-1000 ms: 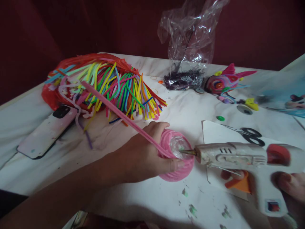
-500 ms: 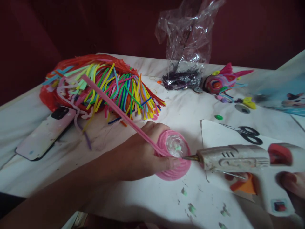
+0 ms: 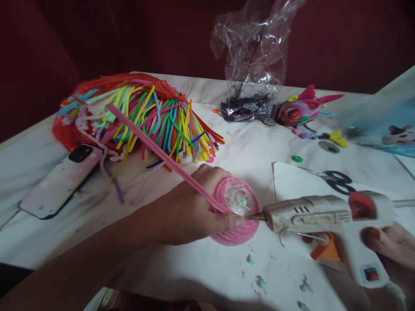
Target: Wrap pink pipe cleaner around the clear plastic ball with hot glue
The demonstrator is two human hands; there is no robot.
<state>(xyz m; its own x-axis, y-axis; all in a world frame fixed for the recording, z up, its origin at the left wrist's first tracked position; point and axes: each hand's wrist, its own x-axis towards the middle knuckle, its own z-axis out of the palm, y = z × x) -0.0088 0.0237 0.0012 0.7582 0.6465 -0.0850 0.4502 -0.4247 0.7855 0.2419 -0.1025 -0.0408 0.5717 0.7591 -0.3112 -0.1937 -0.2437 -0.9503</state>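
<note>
My left hand (image 3: 194, 211) is closed around a round form wrapped in pink pipe cleaner (image 3: 235, 237); its clear plastic end (image 3: 240, 198) faces up and to the right. The thumb presses on the pink windings near the rim. From under it, a loose pink pipe cleaner (image 3: 155, 149) stretches up to the left. In my right hand (image 3: 394, 244) is a white glue gun (image 3: 311, 216) with an orange trigger (image 3: 329, 248). Its metal nozzle meets the rim of the pink form close to my left thumb tip; whether glue is coming out cannot be seen.
A red bag (image 3: 61, 129) spills many-coloured pipe cleaners on the left, beside a phone (image 3: 63, 183). Behind are a clear bag of dark strands (image 3: 248, 108) and a colourful craft figure (image 3: 300, 112). Black scissors (image 3: 339, 181) lie on white paper (image 3: 288, 181). Glue specks (image 3: 261, 283) dot the front.
The glue gun and my right hand have shifted slightly left, and the nozzle is further over the rim. My left hand and the pink form stay almost still.
</note>
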